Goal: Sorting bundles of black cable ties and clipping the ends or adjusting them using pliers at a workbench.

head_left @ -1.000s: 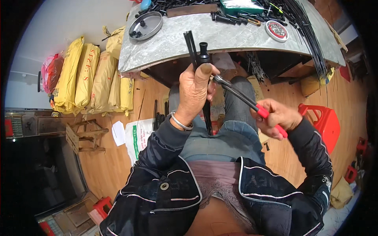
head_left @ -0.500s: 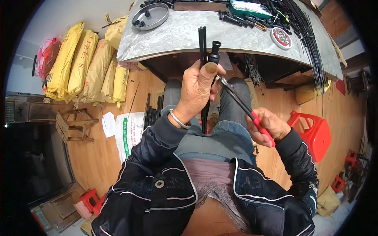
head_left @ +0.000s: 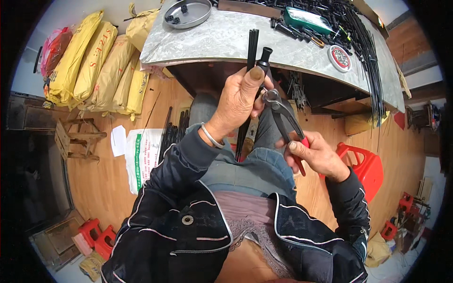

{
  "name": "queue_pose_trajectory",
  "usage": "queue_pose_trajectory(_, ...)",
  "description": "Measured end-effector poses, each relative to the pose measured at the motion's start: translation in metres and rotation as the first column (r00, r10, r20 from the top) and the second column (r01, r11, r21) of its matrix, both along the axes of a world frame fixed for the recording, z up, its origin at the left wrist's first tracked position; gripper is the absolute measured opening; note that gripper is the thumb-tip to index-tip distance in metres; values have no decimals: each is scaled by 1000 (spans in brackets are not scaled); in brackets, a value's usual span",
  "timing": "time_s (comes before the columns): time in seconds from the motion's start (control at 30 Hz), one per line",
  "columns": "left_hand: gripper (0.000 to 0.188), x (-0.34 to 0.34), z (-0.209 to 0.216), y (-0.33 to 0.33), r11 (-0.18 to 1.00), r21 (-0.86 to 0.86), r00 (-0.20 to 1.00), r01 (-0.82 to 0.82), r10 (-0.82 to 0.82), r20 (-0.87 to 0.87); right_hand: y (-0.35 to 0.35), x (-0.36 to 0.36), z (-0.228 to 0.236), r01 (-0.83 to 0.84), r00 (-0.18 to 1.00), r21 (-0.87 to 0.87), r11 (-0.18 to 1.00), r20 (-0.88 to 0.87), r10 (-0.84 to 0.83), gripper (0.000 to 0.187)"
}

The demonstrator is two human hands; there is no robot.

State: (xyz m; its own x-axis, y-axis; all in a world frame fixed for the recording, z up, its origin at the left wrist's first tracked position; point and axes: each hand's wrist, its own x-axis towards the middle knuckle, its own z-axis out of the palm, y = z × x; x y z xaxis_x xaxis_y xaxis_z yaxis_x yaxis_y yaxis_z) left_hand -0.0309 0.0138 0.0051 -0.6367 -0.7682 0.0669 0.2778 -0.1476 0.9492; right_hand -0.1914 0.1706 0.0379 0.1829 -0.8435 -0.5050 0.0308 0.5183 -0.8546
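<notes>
My left hand [head_left: 234, 100] is closed round a bundle of thin black rods [head_left: 253, 47], which stick out above the fist and come out again below it over my lap. A black tubular piece with a flared end [head_left: 265, 55] stands beside them under the thumb. My right hand [head_left: 317, 153] grips end-cutting pincers [head_left: 287, 117] by their red handles, which are spread a little. The round pincer head is close against my left fingertips. Whatever sits between the jaws is too small to make out.
Ahead stands a grey marble-patterned table [head_left: 226, 40] with a round metal tray [head_left: 188, 14], a dish of small metal parts [head_left: 339, 58] and heaped black rods [head_left: 373, 70]. Yellow sacks [head_left: 89, 61] lean at the left. A red stool [head_left: 363, 170] is at my right.
My right hand has turned the pincers from edge-on to flat, and their handles now show spread apart. My left hand keeps its hold on the rods. The view has shifted slightly.
</notes>
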Motion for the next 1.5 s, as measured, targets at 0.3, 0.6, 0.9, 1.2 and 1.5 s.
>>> queue_pose_trajectory(0.3,61,0,-5,-10,989,25,989,143,-142,-39,-2,0,23,2,1000,13,1000,-18,-1,44)
queue_pose_trajectory(0.6,64,-3,-8,-11,991,21,991,133,-133,-8,-11,-8,27,-23,992,39,999,-122,28,38)
queue_pose_trajectory(0.9,66,-5,-6,-16,966,107,971,237,-231,-62,-10,-9,13,-15,999,68,998,37,12,36)
queue_pose_trajectory(1.2,63,-10,-9,-17,956,139,964,256,-243,-106,-11,1,-5,28,1000,9,1000,-13,-28,32)
queue_pose_trajectory(1.5,59,-20,-13,-21,953,189,970,238,-222,-101,-15,24,-18,198,974,102,975,88,-207,39)
